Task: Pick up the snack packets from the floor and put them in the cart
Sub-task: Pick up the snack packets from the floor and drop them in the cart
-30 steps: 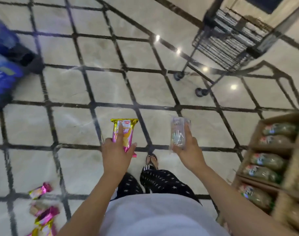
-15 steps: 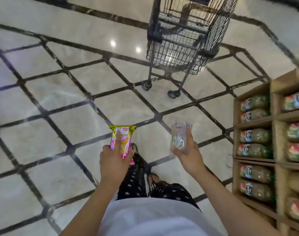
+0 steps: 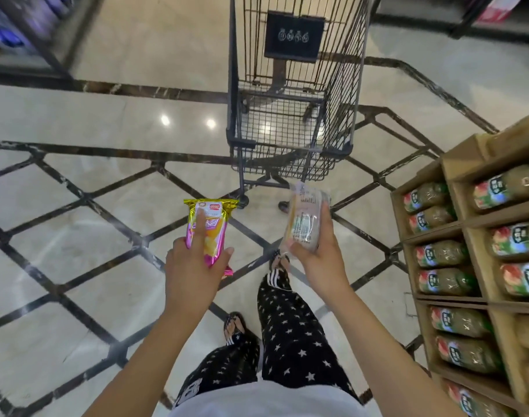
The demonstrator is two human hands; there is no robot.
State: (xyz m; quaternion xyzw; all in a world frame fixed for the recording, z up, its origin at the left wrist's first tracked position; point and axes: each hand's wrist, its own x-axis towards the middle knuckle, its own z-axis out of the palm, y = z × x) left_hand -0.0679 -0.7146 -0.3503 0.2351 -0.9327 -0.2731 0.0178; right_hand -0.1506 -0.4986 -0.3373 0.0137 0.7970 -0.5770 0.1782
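Cart (image 3: 344, 94): upper end cropped by the top edge.
Far-left shelving (image 3: 22, 28): blurred.
Clear packet (image 3: 302, 224): label print unreadable.

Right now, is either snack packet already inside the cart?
No, the left hand grips the pink-and-gold packet and the right hand grips the pale packet, both on this side of the cart.
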